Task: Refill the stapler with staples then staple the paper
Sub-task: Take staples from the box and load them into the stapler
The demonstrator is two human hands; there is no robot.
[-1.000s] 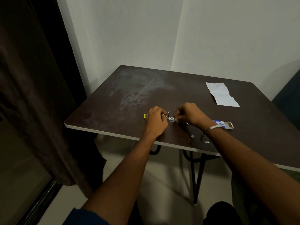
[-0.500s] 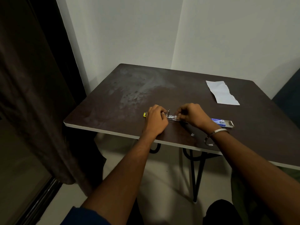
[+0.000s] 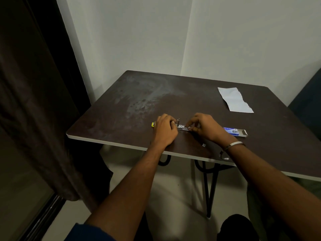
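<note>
A small stapler (image 3: 182,126) lies opened flat near the table's front edge, its metal channel showing between my hands and a yellow end poking out at the left. My left hand (image 3: 165,129) presses down on the stapler's left part. My right hand (image 3: 203,126) pinches at the right end of the metal channel with its fingertips; whether a staple strip is in them is too small to tell. A blue and white staple box (image 3: 234,131) lies open just right of my right wrist. A white folded paper (image 3: 234,100) rests at the far right.
The dark brown table (image 3: 121,119) stands in a white-walled corner, with a worn grey patch at its middle. A dark curtain (image 3: 34,101) hangs at the left. A small white scrap (image 3: 204,145) lies near the front edge. Black metal legs show under the table.
My right hand has opened its fingers slightly and shifted along the stapler's channel. The left hand stays on the stapler. The view has tilted a little.
</note>
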